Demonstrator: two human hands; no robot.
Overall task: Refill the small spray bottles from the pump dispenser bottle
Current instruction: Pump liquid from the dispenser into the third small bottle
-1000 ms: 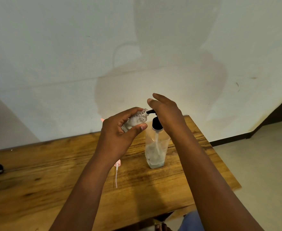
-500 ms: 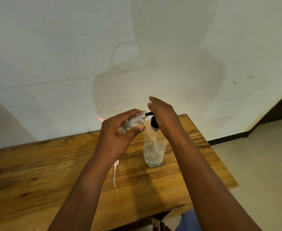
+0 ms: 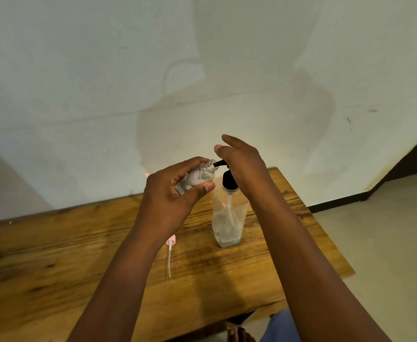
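Right hand [image 3: 244,166] has lifted, fingers spread over pump dispenser bottle [image 3: 229,218]; left hand [image 3: 175,193] grips small spray bottle [image 3: 197,177]

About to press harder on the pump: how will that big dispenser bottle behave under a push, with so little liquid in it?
The pump dispenser bottle looks nearly empty, liquid only near its base, so it is probably light. Tall and narrow on the wooden table, it may tip under an off-centre press. Only the right hand rests on its pump head; the left hand holds the small spray bottle, so nothing steadies the body.
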